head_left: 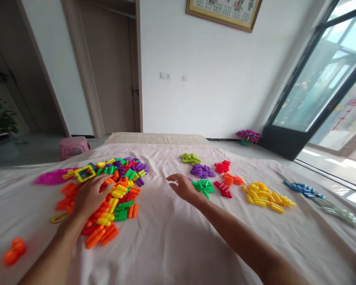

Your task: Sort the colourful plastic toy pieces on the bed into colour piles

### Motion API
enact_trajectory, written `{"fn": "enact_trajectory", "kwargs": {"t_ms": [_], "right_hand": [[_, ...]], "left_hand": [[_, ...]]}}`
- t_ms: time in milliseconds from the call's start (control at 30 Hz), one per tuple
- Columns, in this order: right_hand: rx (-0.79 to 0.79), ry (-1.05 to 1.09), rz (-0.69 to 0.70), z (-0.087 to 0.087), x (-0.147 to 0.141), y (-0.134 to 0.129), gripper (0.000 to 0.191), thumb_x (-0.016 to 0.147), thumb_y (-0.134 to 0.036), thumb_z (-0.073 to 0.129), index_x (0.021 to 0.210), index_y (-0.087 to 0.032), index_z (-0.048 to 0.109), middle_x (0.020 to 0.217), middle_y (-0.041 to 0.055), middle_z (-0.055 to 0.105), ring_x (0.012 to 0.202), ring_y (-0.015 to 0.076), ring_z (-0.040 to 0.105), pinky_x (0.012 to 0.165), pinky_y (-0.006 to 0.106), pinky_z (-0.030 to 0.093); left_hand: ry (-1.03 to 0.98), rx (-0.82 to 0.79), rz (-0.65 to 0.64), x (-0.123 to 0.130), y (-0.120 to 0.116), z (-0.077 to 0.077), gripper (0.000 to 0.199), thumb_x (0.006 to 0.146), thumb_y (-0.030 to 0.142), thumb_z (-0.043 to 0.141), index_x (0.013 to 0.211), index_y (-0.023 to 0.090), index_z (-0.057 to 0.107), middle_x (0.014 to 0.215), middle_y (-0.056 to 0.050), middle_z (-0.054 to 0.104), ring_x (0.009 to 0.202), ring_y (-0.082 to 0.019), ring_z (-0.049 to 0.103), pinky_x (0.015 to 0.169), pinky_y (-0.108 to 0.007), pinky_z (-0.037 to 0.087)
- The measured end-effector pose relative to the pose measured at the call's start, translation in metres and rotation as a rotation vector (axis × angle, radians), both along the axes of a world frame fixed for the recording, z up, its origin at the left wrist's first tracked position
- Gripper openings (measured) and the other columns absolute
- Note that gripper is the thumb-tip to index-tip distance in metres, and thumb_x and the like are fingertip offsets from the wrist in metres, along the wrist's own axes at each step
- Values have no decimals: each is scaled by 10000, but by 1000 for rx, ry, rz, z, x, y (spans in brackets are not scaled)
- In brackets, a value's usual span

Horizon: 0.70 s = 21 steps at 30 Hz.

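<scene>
On the left of the cloth lies a mixed heap of small plastic pieces [118, 192] in orange, yellow, green, red and purple. My left hand [91, 194] rests over the heap's left part, its fingers bent around an orange piece. My right hand [182, 186] hovers over the middle of the cloth, thumb and fingers apart, with nothing between them. Close to its wrist is a green group [204, 187]. Purple pieces [202, 171] and lime pieces [190, 158] lie behind that group.
Red pieces [222, 166], orange pieces [233, 179], a yellow pile [267, 196], blue pieces [304, 189] and pale pieces [338, 211] spread rightward. A yellow-framed toy [84, 173] and magenta item [52, 177] lie left. A pink stool [74, 147] stands beyond the cloth [166, 245].
</scene>
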State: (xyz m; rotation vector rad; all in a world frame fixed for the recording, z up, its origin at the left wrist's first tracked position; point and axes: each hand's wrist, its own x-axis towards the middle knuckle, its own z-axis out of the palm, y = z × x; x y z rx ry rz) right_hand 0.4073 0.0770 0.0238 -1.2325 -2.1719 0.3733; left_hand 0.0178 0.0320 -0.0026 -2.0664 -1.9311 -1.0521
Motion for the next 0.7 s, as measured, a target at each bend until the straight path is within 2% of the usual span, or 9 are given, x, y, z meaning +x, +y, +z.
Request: {"fn": "enact_trajectory", "kwargs": {"t_ms": [133,233,333,500,633,700], "right_hand": [[-12,-94,166,-6,-68,-25,412,829,-152,627,1226,-246,683,1205,40,715,1123,218,635,1000,341,474],[13,-141,241,-10,-106,-25,479,827,-131,600,1292,-241,639,1259,39,688,1159,202,609,1026,310,444],[62,-237,293,-12,-128,-20,469,833,-162,610,1293,-247,631,1235,33,689,1132,196,605,1018,298,432],[83,-395,245,-3,-130,-25,351,881,-286,590,1226,-270,655,1088,44,706,1042,239,613,901,349,475],[84,-424,252,-1,-109,-35,385,849,-228,589,1229,-250,648,1108,59,701,1028,239,624,909,354,467],[43,-357,259,-2,-94,-38,388,833,-188,587,1212,-224,661,1102,73,707,1020,232,630,921,347,463]], "left_hand": [[10,-4,-2,-1,0,0,505,911,525,465,1227,190,673,1318,-85,656,1249,-251,578,1109,-371,413],[15,-9,-5,-1,1,-1,500,913,529,458,1225,201,671,1321,-83,655,1248,-248,579,1110,-368,408],[19,-7,-3,-3,1,-3,503,910,535,453,1227,208,668,1347,-85,640,1247,-249,582,1117,-365,401],[21,-35,-14,-5,3,-5,550,902,546,437,1247,175,651,1352,-99,632,1270,-263,562,1129,-395,391],[19,-63,-18,-9,6,-9,573,900,567,421,1263,180,637,1349,-91,630,1276,-270,556,1133,-416,388],[19,-63,-14,-10,8,-10,580,897,573,418,1268,183,634,1356,-93,624,1279,-272,554,1136,-424,384]]}}
